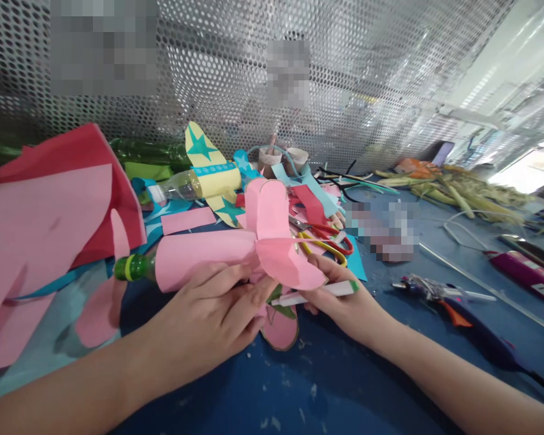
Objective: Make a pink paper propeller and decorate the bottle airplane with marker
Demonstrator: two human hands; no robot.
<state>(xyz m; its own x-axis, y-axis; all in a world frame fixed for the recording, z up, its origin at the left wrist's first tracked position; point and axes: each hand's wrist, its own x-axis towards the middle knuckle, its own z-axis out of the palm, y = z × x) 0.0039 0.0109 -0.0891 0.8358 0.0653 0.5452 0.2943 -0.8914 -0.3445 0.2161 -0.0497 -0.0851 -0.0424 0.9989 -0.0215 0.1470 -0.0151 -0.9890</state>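
Note:
A green-capped plastic bottle wrapped in pink paper (204,251) lies on its side, its neck pointing left. Pink paper flaps (272,211) stand out from its right end. My left hand (226,302) is closed around the lower side of that end, with some fingertips hidden under the paper. A white marker with a green tip end (320,295) lies across my right hand (333,296), which grips it while thumb and fingers also meet the edge of a pink flap. Below the hands, a rounded pink piece with a dark outline (281,329) shows, partly covered.
Scissors with red and yellow handles (326,238) lie behind my right hand. A yellow paper-wrapped bottle with blue stars (215,178) rests farther back. Pink and red sheets (49,211) cover the left. A glue gun (457,326) lies right, before a perforated metal screen (217,60).

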